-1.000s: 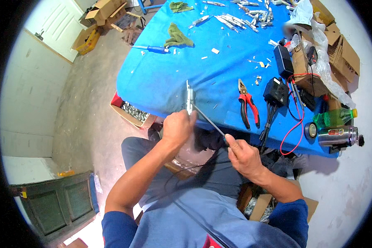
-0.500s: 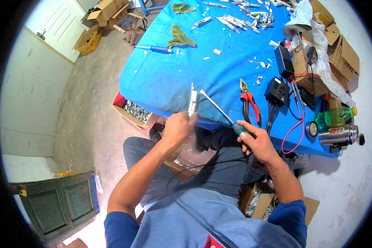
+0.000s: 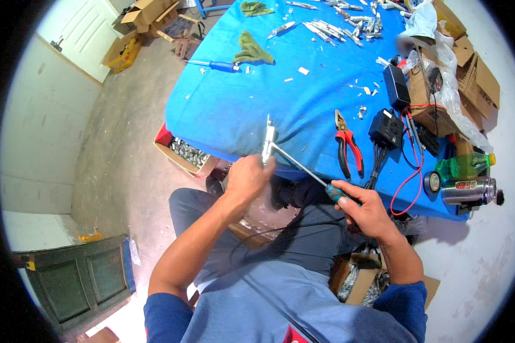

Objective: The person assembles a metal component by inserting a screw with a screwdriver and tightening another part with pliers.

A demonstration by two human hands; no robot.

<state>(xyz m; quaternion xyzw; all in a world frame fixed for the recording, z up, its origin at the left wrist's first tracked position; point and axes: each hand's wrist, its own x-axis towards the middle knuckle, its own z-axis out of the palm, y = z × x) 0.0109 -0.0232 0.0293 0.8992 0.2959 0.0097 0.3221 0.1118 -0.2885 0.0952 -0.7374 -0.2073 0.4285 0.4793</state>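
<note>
My left hand [image 3: 250, 180] is closed around the lower end of a slim silvery-white part [image 3: 269, 140] with a thin pointed tip, held upright at the front edge of the blue-covered table [image 3: 223, 114]. In my right hand [image 3: 364, 208] is a screwdriver [image 3: 306, 170] with a teal handle. Its shaft slants up to the left, and its tip meets the side of the silvery part, just above my left fingers. What the left fingers cover of the part is hidden.
Red-handled pliers [image 3: 348, 146] and a black adapter box [image 3: 385, 128] with cables lie right of my hands. Farther right are a metal flask [image 3: 469, 190] and green bottle [image 3: 463, 166]. A blue screwdriver [image 3: 220, 66], a green glove [image 3: 252, 48] and several similar silvery parts [image 3: 320, 31] lie beyond.
The screwdriver tip has moved down and slightly left onto the silvery part, from a spot just right of it. My right hand has shifted a little down and right; both hands keep their grip.
</note>
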